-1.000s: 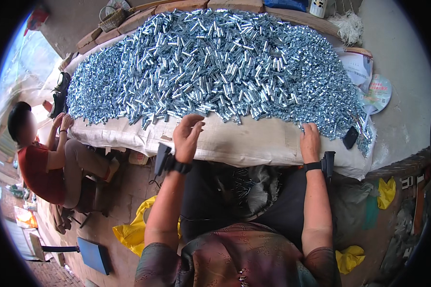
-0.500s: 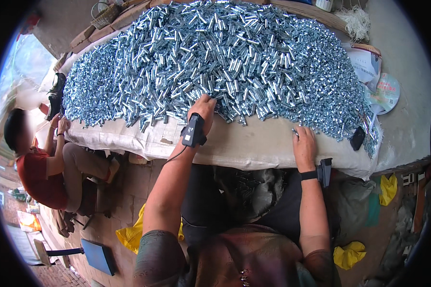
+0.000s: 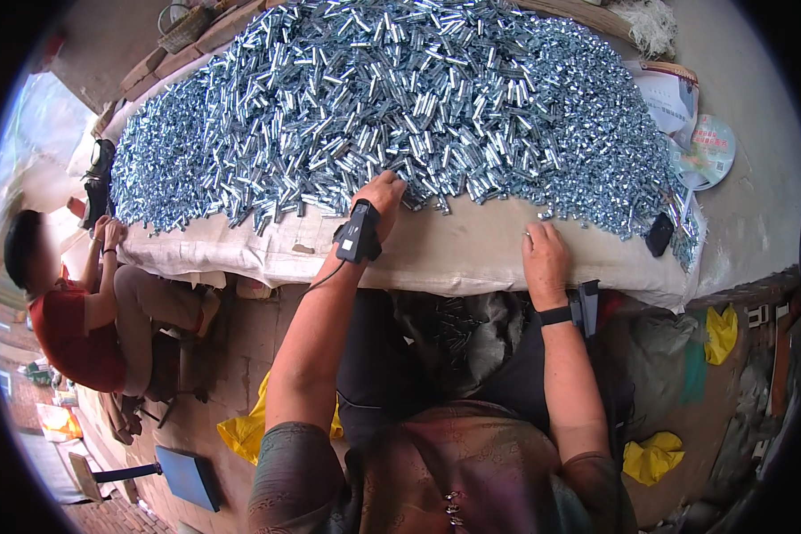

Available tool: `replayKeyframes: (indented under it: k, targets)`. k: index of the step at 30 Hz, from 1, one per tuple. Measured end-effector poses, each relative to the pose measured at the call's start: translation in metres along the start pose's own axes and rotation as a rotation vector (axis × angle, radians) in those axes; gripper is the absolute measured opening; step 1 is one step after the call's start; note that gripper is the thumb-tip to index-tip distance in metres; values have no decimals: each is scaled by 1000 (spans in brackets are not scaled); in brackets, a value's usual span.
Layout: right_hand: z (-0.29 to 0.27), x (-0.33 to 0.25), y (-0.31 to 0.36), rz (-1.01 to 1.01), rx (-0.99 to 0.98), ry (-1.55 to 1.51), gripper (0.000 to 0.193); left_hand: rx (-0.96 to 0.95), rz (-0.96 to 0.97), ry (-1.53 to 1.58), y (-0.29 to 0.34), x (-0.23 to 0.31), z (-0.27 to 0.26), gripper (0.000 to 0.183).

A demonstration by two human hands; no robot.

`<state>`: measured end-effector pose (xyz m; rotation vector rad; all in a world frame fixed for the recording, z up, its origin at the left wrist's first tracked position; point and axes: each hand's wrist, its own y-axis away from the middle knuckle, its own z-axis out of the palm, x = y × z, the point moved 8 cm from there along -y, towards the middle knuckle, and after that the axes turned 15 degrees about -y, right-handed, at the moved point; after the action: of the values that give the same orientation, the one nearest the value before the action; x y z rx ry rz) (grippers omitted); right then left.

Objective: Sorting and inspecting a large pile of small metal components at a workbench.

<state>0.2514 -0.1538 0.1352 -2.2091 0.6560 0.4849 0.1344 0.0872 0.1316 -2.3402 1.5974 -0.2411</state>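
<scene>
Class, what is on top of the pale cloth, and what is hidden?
Shiny metal pieces lie heaped on the pale cloth; a black object lies near its right end. The left hand is at the pieces' near edge. The cloth under the pieces cannot be seen.

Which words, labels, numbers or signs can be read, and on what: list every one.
None reads clearly.
Round pale disc: reddish print and a square code, too small to read.
White sheet beside it: dark print, too blurred.
Black wrist device: small white label, too small.
Metal pieces: no print visible.
</scene>
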Motion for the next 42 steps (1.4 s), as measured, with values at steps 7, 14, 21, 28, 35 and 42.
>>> replayKeyframes:
  k: [7, 14, 21, 28, 35, 42]
  targets:
    - [-4, -3, 8, -49, -19, -1, 11, -216, 142, 13, 21, 49, 8, 13]
    - [-4, -11, 11, -48, 26, -58, 8, 19, 84, 138, 26, 48, -4, 15]
    - [4, -14, 12, -35, -76, -16, 8, 61, 92, 383, 31, 55, -22, 13]
    - [20, -9, 24, 360, -138, -844, 17, -92, -79, 778, 55, 64, -9, 19]
    - [45, -27, 39, 584, -238, -1379, 19, -167, -233, 1199, 70, 72, 11, 14]
    - [45, -29, 40, 629, -262, -1487, 21, -203, -199, 1238, 68, 84, 0, 13]
